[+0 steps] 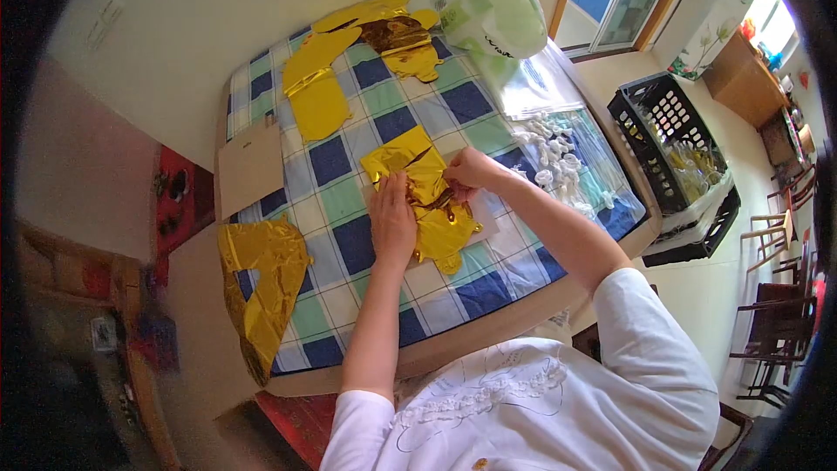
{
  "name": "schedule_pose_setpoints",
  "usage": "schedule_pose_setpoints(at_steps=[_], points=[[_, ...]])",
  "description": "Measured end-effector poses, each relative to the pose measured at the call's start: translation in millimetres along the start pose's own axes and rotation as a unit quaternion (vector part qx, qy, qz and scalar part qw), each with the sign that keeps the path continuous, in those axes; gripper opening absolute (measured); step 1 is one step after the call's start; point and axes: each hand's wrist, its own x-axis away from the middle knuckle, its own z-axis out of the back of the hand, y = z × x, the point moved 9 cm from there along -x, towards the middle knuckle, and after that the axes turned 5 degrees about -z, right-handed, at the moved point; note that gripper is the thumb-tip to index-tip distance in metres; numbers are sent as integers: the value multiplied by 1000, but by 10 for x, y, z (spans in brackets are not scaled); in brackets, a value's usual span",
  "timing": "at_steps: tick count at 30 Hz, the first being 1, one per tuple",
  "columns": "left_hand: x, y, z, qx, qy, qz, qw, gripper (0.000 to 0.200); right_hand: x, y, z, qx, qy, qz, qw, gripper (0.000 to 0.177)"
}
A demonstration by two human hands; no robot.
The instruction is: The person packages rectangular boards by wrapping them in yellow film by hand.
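Observation:
A crinkled, flat gold foil balloon lies on the checked cloth in front of me, with a pale card or board partly showing under it. My left hand rests on the balloon's left side, its fingers stretched out over the foil. On the other side, my right hand has its fingers pinched together at the balloon's right edge. Its fingertips are partly hidden. More flat gold foil balloons lie about: one by the near left corner, one farther back and a piece at the far edge.
The checked cloth covers a table. A brown cardboard piece lies at its left edge. White ribbon coils and clear plastic sleeves lie on the right, below a green-white plastic bag. Black crates stand beside the table.

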Motion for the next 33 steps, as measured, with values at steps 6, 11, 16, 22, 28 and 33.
schedule_pose_setpoints(at_steps=[6, 11, 16, 22, 28, 33], points=[[12, -13, -20, 3, -4, 0, 1000, 53, 140, -157, 78, 222, 3, 1, 975, 29], [18, -18, -25, -4, -1, -4, 1000, 54, 131, -134, 161, 304, 71, 16, 950, 32], [13, 39, -22, -44, -7, -27, 999, 52, 275, -223, 199, 289, 134, 110, 941, 34], [0, 70, 14, -29, -10, -17, 999, 33, 119, -254, 143, 255, 134, 180, 940, 37], [4, -223, -44, 115, 34, 23, 993, 26, 70, -228, 166, 243, 100, 116, 958, 36], [-17, -145, 268, 24, 80, 130, 988, 38, 125, -245, 185, 218, 128, 170, 952, 31]])
